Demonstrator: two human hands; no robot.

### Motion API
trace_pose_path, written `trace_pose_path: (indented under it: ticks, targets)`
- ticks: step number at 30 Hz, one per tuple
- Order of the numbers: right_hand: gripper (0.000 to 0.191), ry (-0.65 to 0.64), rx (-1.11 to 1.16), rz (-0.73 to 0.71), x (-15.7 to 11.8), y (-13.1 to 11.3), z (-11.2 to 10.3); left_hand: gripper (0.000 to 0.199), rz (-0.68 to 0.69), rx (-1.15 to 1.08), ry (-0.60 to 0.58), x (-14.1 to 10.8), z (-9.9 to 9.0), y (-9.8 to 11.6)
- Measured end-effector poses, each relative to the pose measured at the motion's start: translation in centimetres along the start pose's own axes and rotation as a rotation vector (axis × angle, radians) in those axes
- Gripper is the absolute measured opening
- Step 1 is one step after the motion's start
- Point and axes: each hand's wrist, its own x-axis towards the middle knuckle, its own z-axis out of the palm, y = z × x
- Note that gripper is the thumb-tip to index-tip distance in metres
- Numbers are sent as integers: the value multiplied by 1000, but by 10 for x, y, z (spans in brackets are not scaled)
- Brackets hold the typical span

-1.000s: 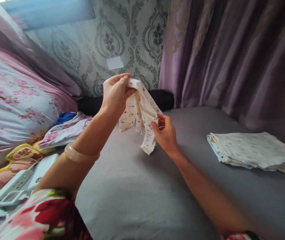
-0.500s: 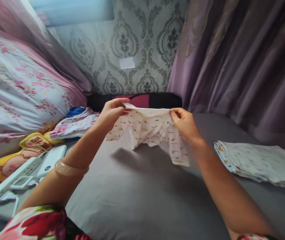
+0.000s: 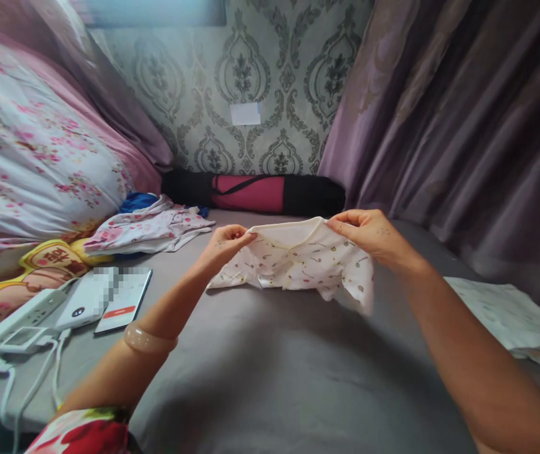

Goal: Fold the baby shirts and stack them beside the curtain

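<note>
A small white baby shirt [image 3: 293,265] with a scattered print hangs stretched between my two hands, its pale neckline along the top. My left hand [image 3: 229,244] pinches the left shoulder, thumb and fingers closed on the cloth. On the other side, my right hand [image 3: 362,232] grips the right shoulder between thumb and fingertips. The shirt's lower part hangs just over the grey bed sheet [image 3: 270,378]; whether it touches the sheet I cannot tell. A sleeve droops below my right hand, slightly blurred.
Folded clothes [image 3: 511,315] lie at right, beyond my right forearm. At left are a phone [image 3: 125,302], a white device [image 3: 85,302], a power strip [image 3: 38,309] with cables, a yellow cartoon cushion [image 3: 28,284] and crumpled floral clothes [image 3: 147,227]. A black-and-pink bag [image 3: 251,191] lies along the wall.
My hands have come lower and spread slightly apart with the shirt. More of its front and neckline shows. The phone beside the white device has come into view.
</note>
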Motion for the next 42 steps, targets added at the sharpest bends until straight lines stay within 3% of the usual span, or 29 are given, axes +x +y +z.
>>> trace_pose_path:
  ticks: [6, 12, 15, 17, 20, 23, 26, 30, 34, 38, 42]
  targets:
    - [39, -41, -63, -4, -3, 16, -7, 36, -23, -138, 1, 2, 7, -14]
    - [40, -34, -130, -52, 3, 29, -10, 34, 123, -86, 111, 7, 16, -12]
    - [39, -62, -136, -40, 5, 27, -19, 30, 270, 69, 143, 10, 9, 12]
    - [37, -97, -148, -42, 6, 18, -29, 29, 333, 158, 83, 11, -3, 37]
    - [34, -125, -158, -52, 8, 0, -46, 24, 323, 180, -19, 12, -23, 74]
    - [31, -136, -161, -74, 13, -12, -55, 18, 264, 96, -83, 18, -37, 93]
    - [24, -23, -236, -161, 22, -17, -51, 17, 260, 83, -61, 30, -37, 93]
    - [18, 149, -290, -244, 26, -24, -41, 18, 297, 25, 89, 37, -28, 94]
    - [28, -5, -143, -212, 23, -26, -48, 12, 256, -186, 85, 30, -31, 100]
    - [33, -65, -186, -263, 24, -19, -54, 14, 190, -99, -56, 29, -37, 95]
    - [35, -132, -50, -257, 24, -15, -49, 14, 213, -202, -34, 33, -39, 88]
